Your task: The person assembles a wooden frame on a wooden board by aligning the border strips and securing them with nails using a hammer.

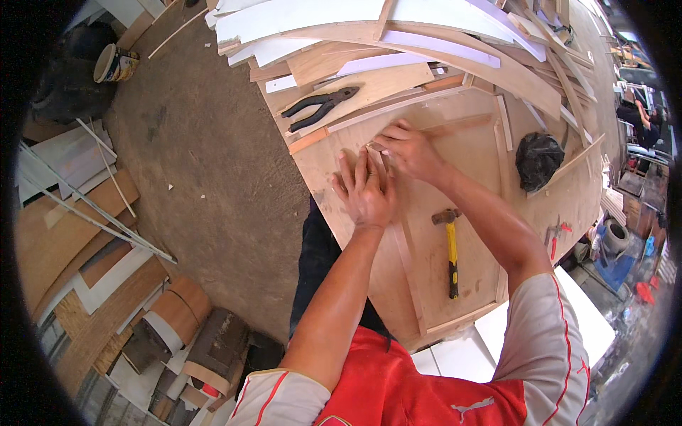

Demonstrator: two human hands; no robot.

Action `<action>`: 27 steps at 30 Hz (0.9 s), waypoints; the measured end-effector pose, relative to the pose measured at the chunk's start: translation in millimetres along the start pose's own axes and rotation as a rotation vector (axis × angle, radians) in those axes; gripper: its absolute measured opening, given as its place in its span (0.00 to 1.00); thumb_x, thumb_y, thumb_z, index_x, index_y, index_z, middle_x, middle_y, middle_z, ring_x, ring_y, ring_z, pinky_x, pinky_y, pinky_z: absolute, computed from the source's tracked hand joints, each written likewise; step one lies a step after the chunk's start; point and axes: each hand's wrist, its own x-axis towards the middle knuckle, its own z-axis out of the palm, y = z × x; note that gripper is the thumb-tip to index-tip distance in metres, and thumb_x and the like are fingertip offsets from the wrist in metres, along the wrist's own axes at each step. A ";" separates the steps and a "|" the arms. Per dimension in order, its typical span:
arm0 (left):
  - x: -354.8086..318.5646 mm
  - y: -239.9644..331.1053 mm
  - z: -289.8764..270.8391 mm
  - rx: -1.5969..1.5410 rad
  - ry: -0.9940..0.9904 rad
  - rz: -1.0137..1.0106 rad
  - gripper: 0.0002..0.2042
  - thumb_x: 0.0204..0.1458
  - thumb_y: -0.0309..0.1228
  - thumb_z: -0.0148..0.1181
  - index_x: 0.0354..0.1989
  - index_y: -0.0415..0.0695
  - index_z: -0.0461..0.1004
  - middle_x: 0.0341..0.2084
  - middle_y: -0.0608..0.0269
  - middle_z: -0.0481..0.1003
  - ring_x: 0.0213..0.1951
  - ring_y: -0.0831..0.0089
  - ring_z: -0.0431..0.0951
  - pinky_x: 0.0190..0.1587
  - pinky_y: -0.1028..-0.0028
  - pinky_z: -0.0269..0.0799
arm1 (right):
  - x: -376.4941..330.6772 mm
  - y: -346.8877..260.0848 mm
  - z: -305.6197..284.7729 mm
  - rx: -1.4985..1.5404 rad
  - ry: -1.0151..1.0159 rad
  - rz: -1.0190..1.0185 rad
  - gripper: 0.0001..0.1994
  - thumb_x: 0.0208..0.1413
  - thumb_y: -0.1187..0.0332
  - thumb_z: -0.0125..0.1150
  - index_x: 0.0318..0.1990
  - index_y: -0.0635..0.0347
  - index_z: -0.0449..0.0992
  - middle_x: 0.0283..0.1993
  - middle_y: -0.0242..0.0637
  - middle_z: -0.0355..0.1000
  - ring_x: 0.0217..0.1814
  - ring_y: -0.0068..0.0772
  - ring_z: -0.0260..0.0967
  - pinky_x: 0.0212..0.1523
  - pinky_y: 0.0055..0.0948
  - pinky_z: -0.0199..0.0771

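Red shirt (405,376) below, forearms (337,291) converge over wood (479,157), left hand (366,195) splayed, right hand (408,153) curled, grip unclear.

Found bare board (477,273) either side of the hammer (452,255), as far as the right forearm (490,214); met pliers (320,108) and piled strips (522,79) beyond the left hand (369,195), black bag (540,162) past that forearm.
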 end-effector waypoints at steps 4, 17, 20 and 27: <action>1.3 0.6 2.3 0.008 0.035 0.016 0.26 0.61 0.48 0.64 0.59 0.40 0.83 0.73 0.61 0.69 0.81 0.48 0.52 0.76 0.33 0.39 | -1.2 -1.8 -0.1 0.007 0.005 0.011 0.15 0.55 0.73 0.64 0.50 0.63 0.82 0.48 0.43 0.79 0.52 0.48 0.75 0.61 0.46 0.72; -1.7 -1.7 0.2 -0.087 0.031 0.021 0.32 0.60 0.47 0.65 0.68 0.40 0.74 0.74 0.62 0.68 0.81 0.49 0.52 0.77 0.36 0.40 | -3.5 -24.6 -9.6 -0.211 -0.071 0.160 0.23 0.54 0.73 0.69 0.60 0.60 0.80 0.56 0.44 0.78 0.57 0.50 0.72 0.62 0.44 0.74; -1.4 -8.6 -6.3 -0.169 0.020 0.042 0.33 0.61 0.48 0.65 0.70 0.40 0.72 0.73 0.55 0.68 0.80 0.48 0.53 0.78 0.39 0.41 | -21.7 -54.8 -20.5 -0.305 0.258 0.345 0.26 0.54 0.71 0.70 0.63 0.56 0.77 0.58 0.46 0.76 0.61 0.55 0.72 0.62 0.48 0.75; 80.0 -42.1 -48.1 -0.423 -0.099 0.450 0.19 0.55 0.36 0.73 0.52 0.37 0.82 0.54 0.48 0.79 0.60 0.48 0.76 0.63 0.52 0.71 | -224.4 -143.1 -1.2 -0.425 0.402 1.048 0.24 0.59 0.61 0.74 0.58 0.61 0.76 0.54 0.51 0.75 0.56 0.57 0.72 0.58 0.50 0.73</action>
